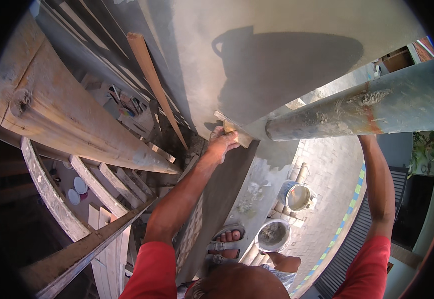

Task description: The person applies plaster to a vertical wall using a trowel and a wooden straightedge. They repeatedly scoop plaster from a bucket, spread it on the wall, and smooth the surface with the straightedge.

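My left hand is closed round a flat, light-coloured plastering float. The float lies against the foot of the grey plastered wall, where it meets a narrow ledge of damp-looking grey plaster. Stretched out to the right, my right hand reaches the underside of a thick, round grey post. The post hides its fingers, so I cannot tell how they are set. A broad shadow falls across the wall above the float.
Right of the ledge stand a bucket of cloudy liquid and a bucket of grey mortar. My sandalled foot is on the ledge. To the left are a thick, stained post, a leaning wooden strip and curved slats above a drop.
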`<state>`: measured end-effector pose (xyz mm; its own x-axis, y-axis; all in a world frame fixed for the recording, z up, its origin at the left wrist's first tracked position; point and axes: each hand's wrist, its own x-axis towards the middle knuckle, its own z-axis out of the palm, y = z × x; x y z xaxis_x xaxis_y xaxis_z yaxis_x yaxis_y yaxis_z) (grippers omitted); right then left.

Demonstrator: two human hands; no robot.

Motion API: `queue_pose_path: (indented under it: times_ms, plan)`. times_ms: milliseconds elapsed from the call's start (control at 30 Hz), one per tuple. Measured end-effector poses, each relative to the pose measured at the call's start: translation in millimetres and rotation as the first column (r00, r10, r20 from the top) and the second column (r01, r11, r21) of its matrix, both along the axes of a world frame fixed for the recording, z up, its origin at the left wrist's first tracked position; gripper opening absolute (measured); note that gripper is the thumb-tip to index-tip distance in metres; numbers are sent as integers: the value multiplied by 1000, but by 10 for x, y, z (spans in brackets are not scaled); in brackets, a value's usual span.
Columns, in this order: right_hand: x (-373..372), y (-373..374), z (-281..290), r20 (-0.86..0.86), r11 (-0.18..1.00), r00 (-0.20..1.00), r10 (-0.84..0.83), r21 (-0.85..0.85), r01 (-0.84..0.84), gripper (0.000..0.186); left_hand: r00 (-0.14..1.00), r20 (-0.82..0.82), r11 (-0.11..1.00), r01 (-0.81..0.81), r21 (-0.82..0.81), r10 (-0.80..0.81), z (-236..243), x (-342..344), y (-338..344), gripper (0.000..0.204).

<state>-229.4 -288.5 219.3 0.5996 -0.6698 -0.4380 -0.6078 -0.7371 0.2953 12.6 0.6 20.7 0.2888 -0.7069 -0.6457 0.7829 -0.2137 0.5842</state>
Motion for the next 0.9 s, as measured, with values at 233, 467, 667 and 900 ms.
queue_pose_path:
  times_ms: [233, 467, 667, 900]
  plan:
    - [-1073, 2034, 286, 300, 665, 630, -716, 566, 486, 29, 1000, 8, 1000, -18, -5, 18, -120, 19, 14, 34]
    - [-467, 3468, -117, -3, 38, 272, -962, 989, 145, 30, 1000, -2, 999, 5, -43, -5, -201, 0, -34, 33]
    - [434, 3442, -474, 50, 48, -30, -998, 998, 44, 28, 1000, -4, 999, 12, -39, -12, -78, 19, -26, 35]
    - [901, 3222, -562, 73, 66, -100, -992, 995, 71, 22, 999, -28, 996, 31, -84, -33, -193, 89, 8, 30]
